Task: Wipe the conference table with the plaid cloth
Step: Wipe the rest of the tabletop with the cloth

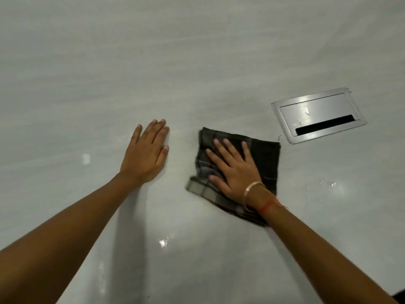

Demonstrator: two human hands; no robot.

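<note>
A dark plaid cloth [266,154], folded into a rough square, lies flat on the pale grey conference table [197,62]. My right hand [234,168] presses down on the cloth with its fingers straight and spread; a thin bangle and a red thread circle that wrist. My left hand [145,153] rests palm-down on the bare table to the left of the cloth, fingers straight and close together, a short gap from the cloth's edge.
A silver cable-access box [317,114] with a black slot is set into the table to the upper right of the cloth. Small water droplets [327,185] glisten on the table right of the cloth. Wet glossy patches [164,242] lie near me.
</note>
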